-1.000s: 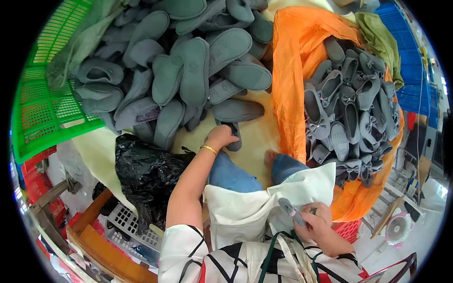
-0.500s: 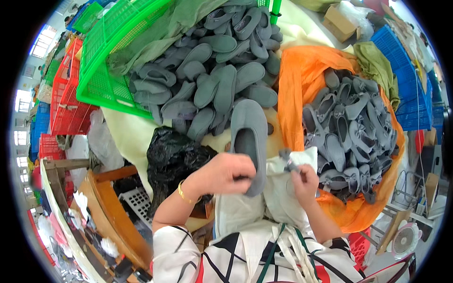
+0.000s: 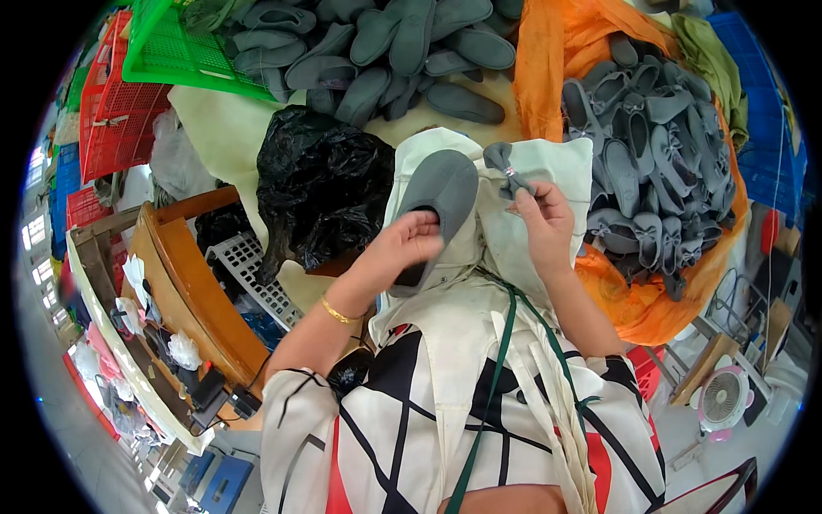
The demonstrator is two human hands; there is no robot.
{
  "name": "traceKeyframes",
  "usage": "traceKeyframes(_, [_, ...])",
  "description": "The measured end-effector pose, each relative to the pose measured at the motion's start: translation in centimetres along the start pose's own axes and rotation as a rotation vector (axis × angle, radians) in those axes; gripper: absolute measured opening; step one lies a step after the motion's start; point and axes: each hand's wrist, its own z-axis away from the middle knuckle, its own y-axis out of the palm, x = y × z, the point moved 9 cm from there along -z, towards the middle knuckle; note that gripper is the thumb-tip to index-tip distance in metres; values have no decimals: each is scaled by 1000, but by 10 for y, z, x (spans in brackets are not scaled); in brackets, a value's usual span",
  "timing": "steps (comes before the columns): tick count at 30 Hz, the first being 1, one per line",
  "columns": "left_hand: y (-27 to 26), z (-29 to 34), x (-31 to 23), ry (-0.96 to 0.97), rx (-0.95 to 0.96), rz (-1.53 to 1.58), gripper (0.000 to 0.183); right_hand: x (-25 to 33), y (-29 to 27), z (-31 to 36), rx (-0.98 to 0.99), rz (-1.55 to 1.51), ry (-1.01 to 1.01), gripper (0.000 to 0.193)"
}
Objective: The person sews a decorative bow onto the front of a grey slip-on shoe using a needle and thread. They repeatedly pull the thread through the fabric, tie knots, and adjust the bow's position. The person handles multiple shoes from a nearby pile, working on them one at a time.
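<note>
A plain grey slip-on shoe [image 3: 447,190] lies toe away from me over the white cloth [image 3: 493,224] on my lap. My left hand [image 3: 402,243], with a gold bracelet at its wrist, is closed on the shoe's side, its fingers at the opening. To the right, my right hand [image 3: 546,219] pinches a small grey fabric bow [image 3: 507,170] with a shiny centre between thumb and fingers. The bow is apart from the shoe. Part of the shoe's heel is hidden behind my left hand.
Ahead lies a heap of plain grey shoes [image 3: 402,38] beside a green crate [image 3: 184,56]. At right, an orange sack [image 3: 541,81] holds grey shoes with bows [image 3: 638,163]. A black plastic bag [image 3: 321,176] and a wooden drawer [image 3: 184,291] stand at left.
The shoe in my left hand has come down from in front of the heap onto my lap. The bow in my right hand has turned upward. My view has tilted down.
</note>
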Motion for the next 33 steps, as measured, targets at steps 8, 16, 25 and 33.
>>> traceKeyframes(8, [19, -24, 15, 267, 28, 750, 38, -16, 34, 12, 146, -84, 189, 17])
traceKeyframes(16, [11, 7, 34, 159, -183, 500, 35, 1, 93, 45, 603, 558, -160, 13])
traceKeyframes(25, [7, -4, 47, 122, -360, 684, 30, -17, 57, 38, 387, 375, 162, 16])
traceKeyframes(33, [1, -6, 56, 108, -370, 671, 31, -18, 65, 38, 393, 524, 315, 13])
